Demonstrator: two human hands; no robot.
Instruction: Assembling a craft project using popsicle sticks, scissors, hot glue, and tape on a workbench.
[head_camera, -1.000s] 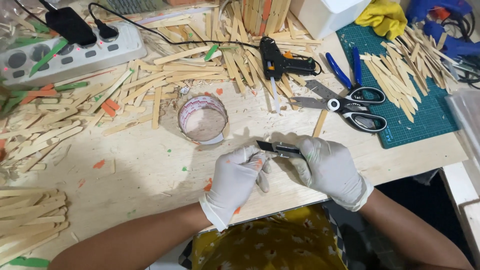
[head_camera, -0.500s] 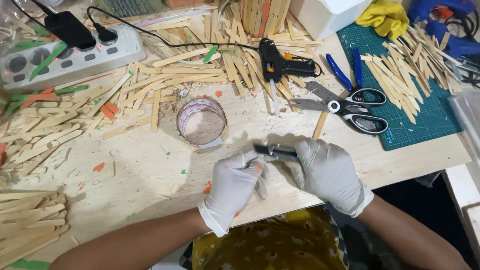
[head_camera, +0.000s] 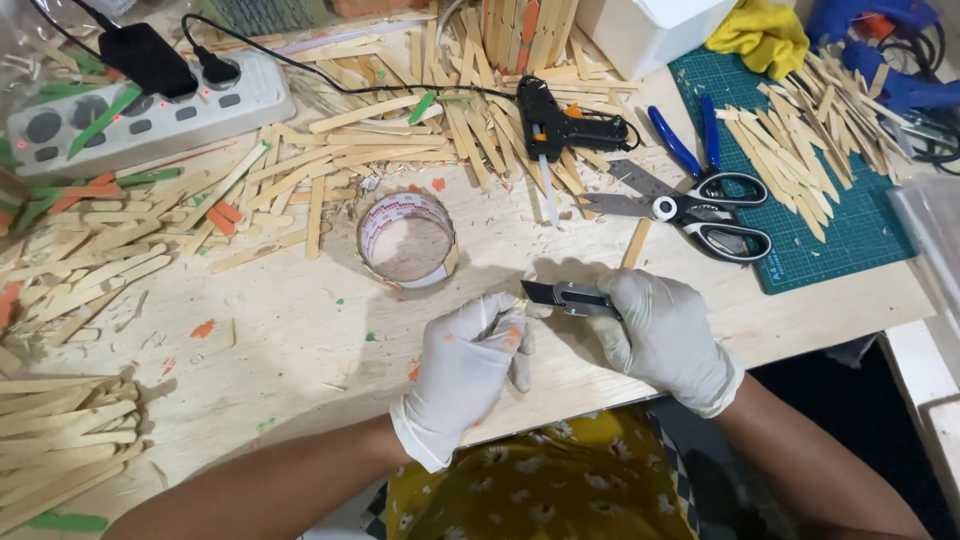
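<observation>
A utility knife (head_camera: 566, 296) with a grey metal body and dark blade sits near the middle of the wooden table (head_camera: 300, 330), just inside its front edge. The right hand (head_camera: 665, 335), in a white glove, has its fingers wrapped around the handle, blade pointing toward nine o'clock. The left hand (head_camera: 468, 362), also gloved, is curled with its fingertips pinched narrow on something small at the blade tip; what it pinches cannot be made out. At eleven o'clock from the knife stands a tape roll (head_camera: 408, 240). At one o'clock lie scissors (head_camera: 690, 205), and at twelve o'clock a black glue gun (head_camera: 560, 125). Wooden sticks (head_camera: 150, 250) are scattered at ten o'clock, near a power strip (head_camera: 140, 115).
</observation>
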